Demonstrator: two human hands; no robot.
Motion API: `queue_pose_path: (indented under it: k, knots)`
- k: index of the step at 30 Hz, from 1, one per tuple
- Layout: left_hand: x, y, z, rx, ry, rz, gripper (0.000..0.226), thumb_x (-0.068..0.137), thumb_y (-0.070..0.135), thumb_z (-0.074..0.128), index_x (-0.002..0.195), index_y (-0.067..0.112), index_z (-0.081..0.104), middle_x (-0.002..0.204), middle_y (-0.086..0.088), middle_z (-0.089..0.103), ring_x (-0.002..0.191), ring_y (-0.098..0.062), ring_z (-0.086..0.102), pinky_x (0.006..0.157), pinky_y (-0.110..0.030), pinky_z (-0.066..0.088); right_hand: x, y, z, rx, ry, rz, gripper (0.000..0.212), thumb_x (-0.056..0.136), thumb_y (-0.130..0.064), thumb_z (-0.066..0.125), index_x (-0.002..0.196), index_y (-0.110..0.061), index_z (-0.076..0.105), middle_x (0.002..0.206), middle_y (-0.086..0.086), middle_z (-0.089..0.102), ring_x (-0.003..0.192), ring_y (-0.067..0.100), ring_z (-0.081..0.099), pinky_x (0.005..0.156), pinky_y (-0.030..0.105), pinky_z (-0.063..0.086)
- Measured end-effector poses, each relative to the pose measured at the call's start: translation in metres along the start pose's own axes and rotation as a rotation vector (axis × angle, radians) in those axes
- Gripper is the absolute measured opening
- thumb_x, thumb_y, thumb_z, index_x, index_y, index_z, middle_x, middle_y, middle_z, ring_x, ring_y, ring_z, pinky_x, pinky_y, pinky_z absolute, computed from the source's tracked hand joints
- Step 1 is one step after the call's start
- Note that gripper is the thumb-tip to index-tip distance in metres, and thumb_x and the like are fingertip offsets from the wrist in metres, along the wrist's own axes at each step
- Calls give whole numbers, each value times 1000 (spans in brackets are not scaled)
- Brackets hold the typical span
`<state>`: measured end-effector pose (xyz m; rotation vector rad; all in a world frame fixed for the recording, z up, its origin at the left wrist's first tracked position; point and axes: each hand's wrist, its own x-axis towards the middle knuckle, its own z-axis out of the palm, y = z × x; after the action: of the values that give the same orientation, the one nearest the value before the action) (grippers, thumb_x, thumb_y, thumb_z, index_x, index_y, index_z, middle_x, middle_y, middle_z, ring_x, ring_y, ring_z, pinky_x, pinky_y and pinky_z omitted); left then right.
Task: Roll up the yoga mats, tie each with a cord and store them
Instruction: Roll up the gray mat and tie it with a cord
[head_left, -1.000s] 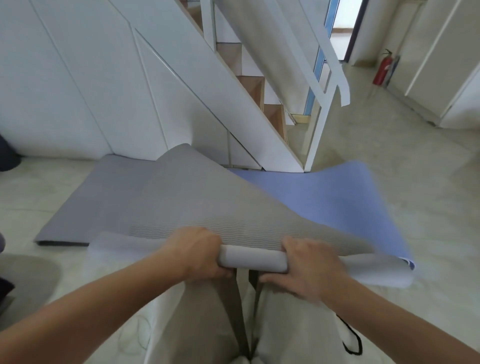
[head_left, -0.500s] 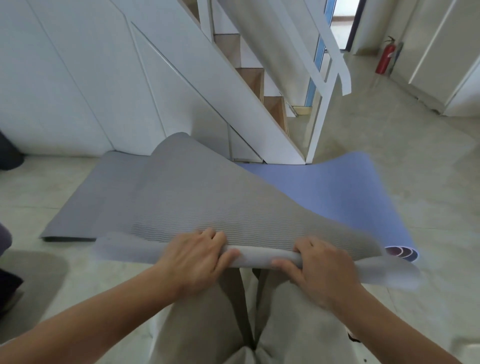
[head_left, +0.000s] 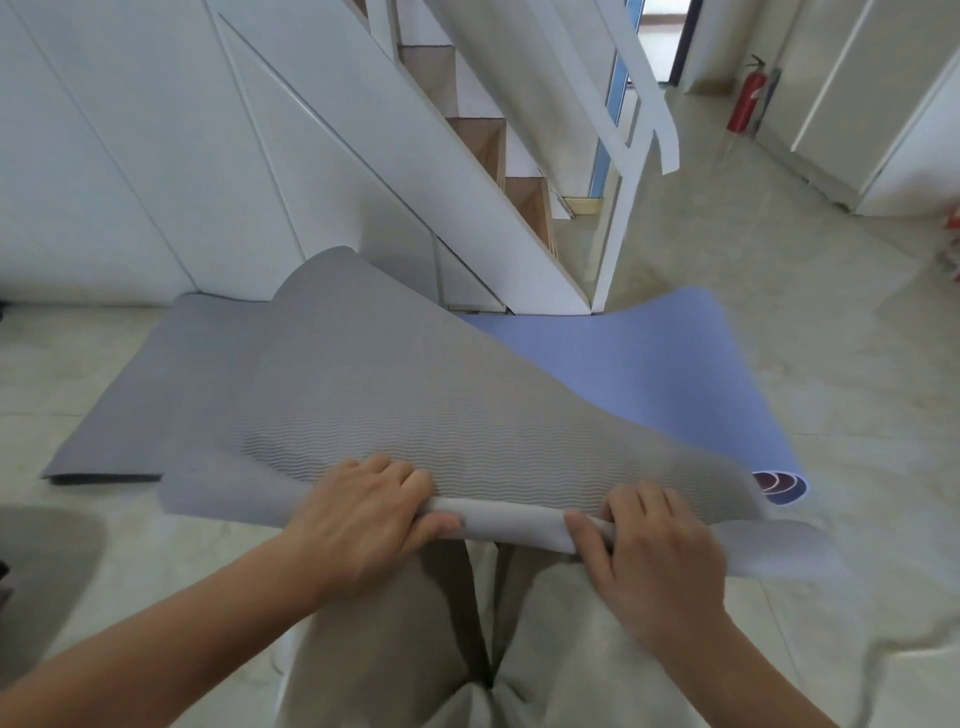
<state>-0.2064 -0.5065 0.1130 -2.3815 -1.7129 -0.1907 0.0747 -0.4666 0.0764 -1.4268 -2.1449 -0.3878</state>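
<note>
at 6 o'clock, above the knees: left hand (head_left: 363, 519) and right hand (head_left: 654, 556) both curled round the rolled near end of the grey mat (head_left: 363, 395). the rest of the mat slopes away toward 11 o'clock onto the floor (head_left: 831, 364). blue mat (head_left: 649, 374) at 2 o'clock, partly hidden behind it.
</note>
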Motion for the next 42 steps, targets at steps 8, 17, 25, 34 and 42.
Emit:
queue_pose_path:
  k: [8,17,25,34,42]
  knots:
    - [14,-4,-6,-142,4,-245,55,86,71,16,82,26,46,82,6,52,71,-20,56,61,-33,34,42,-6,1,19,-291,153,67,97,-61,19,75,-19,66,81,-1,68,80,26,65,60,31,36]
    - [36,-22,7,-135,177,2,42,92,53,45,71,18,54,73,1,52,63,-23,54,52,-32,38,56,-3,27,-40,-90,135,53,87,-58,43,65,-14,61,72,8,55,68,31,54,61,37,42]
    - [29,-45,8,-125,196,260,53,95,62,47,80,18,71,79,2,60,71,-19,55,63,-32,43,71,4,33,-20,115,-33,47,93,-43,50,55,-16,50,51,3,48,49,26,50,46,30,33]
    - [56,-35,-21,-93,-105,-171,49,87,74,40,101,33,63,97,12,68,90,-17,64,71,-31,42,58,9,25,94,15,-54,54,90,-61,45,66,-17,66,76,2,53,73,27,50,65,35,37]
    - [42,-52,-9,-26,53,8,58,87,71,35,111,32,71,94,2,53,84,-22,51,71,-33,35,114,7,20,-6,-285,108,50,98,-61,34,81,-18,54,71,0,55,72,25,51,62,31,28]
